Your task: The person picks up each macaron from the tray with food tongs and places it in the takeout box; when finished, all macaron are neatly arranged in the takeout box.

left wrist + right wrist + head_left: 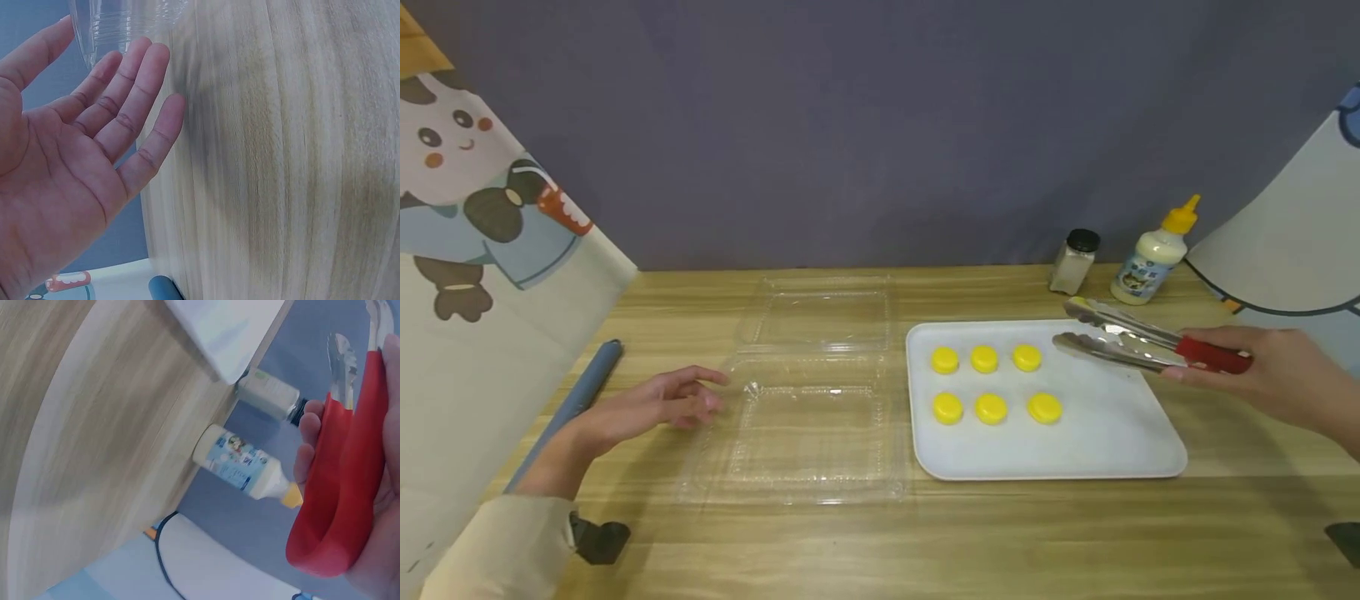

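Observation:
My right hand [1270, 367] grips a pair of metal tongs [340, 481] by their red handle. The tong arms are spread apart over the back right part of a white tray [1105, 450], with a tint of yellow at the far tip. On that tray, several round yellow pieces [991, 408] lie in two rows. My left hand [655, 400] hovers by the left edge of an opened clear plastic box [808, 492], its lid lying back toward the wall. In the left wrist view the palm [62, 169] shows, fingers loosely extended and holding nothing.
A black-capped jar [1073, 262] and a squeeze bottle [1150, 262] with a yellow nozzle stand behind the tray, near the dark back wall [850, 133]. A blue-grey rod [580, 392] lies along the table's left side. Patterned cloth hangs at both sides.

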A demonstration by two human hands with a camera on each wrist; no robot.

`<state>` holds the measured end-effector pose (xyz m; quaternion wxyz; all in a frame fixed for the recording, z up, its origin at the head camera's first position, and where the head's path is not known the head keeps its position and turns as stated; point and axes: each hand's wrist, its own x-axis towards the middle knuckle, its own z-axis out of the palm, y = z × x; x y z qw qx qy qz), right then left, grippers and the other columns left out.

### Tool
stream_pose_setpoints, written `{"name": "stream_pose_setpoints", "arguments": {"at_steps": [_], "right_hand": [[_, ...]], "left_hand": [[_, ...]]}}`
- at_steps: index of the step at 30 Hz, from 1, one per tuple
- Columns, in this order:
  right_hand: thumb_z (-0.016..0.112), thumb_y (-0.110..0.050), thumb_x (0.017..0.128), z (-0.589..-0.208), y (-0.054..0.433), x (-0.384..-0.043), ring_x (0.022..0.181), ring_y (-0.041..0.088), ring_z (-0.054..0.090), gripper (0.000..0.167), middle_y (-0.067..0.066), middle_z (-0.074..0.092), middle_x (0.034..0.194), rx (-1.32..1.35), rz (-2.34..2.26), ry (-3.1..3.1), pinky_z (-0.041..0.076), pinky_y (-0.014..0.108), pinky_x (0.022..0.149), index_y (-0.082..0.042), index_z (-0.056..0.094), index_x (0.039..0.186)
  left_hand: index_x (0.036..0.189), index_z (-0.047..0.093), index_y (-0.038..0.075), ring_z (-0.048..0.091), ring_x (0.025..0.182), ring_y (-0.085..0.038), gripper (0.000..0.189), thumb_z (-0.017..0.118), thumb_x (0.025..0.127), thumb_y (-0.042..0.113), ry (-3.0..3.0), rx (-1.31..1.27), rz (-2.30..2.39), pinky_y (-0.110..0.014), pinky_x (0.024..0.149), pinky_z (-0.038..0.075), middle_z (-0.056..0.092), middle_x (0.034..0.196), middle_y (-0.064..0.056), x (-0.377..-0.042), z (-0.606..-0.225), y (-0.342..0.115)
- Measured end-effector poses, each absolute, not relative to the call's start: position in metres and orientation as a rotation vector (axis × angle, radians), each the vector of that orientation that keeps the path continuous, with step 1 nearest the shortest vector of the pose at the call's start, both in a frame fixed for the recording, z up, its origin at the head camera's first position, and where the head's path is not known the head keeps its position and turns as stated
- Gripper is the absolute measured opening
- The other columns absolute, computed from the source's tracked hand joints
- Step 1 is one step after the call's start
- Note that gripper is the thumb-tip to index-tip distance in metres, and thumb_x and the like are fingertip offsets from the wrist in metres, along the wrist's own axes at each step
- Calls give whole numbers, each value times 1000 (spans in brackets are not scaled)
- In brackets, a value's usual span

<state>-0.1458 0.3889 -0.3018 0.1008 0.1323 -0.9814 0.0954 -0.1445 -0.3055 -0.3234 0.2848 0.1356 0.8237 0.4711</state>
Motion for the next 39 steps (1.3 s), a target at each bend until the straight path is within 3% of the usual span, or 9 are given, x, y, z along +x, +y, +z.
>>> {"name": "stream_pose_setpoints", "arguments": {"at_steps": [5, 12, 19, 24, 32, 36, 39], "right_hand": [[91, -42, 71, -302, 379, -141, 63, 13, 45, 67, 17, 70, 88, 444, 273, -2894, 36, 26, 52, 6, 72, 114], [93, -40, 68, -306, 374, -136, 64, 12, 47, 68, 23, 71, 92, 493, 282, -2905, 38, 25, 51, 7, 73, 112], [93, -40, 69, -318, 377, -130, 70, 13, 52, 63, 16, 73, 93, 468, 338, -2962, 41, 25, 53, 2, 75, 113], [96, -42, 62, -327, 375, -127, 67, 6, 53, 59, 13, 75, 89, 533, 320, -2902, 43, 25, 52, -4, 80, 105], [89, -47, 75, -330, 367, -121, 72, 10, 57, 59, 8, 75, 94, 461, 364, -3077, 44, 26, 55, -4, 77, 115], [90, -45, 74, -333, 367, -120, 72, 7, 58, 58, 6, 75, 95, 468, 408, -3071, 47, 26, 57, -3, 77, 113], [91, -45, 72, -337, 367, -121, 74, 11, 60, 59, 10, 75, 95, 466, 429, -3076, 47, 26, 57, -2, 78, 110]], "left_hand": [[151, 32, -7, 63, 113, -30, 55, 50, 108, 23, 2189, 374, 1270, -36, 94, 52, 59, 125, -20, -145, -323, -305], [151, 31, -7, 63, 113, -30, 55, 50, 108, 22, 2185, 386, 1267, -36, 94, 52, 59, 127, -20, -146, -323, -306], [151, 31, -7, 63, 113, -31, 56, 51, 108, 21, 2181, 393, 1273, -37, 95, 52, 58, 128, -21, -147, -324, -306], [151, 31, -8, 62, 114, -32, 56, 52, 107, 19, 2167, 401, 1284, -34, 95, 52, 57, 129, -22, -148, -325, -306], [151, 31, -7, 63, 113, -31, 57, 53, 106, 20, 2164, 403, 1284, -35, 95, 52, 57, 130, -21, -148, -325, -306], [151, 31, -7, 63, 113, -32, 56, 53, 106, 20, 2161, 405, 1286, -35, 95, 52, 56, 130, -22, -148, -325, -306], [151, 32, -8, 63, 113, -32, 56, 53, 106, 20, 2159, 407, 1285, -36, 96, 52, 56, 130, -22, -149, -325, -306]]}}
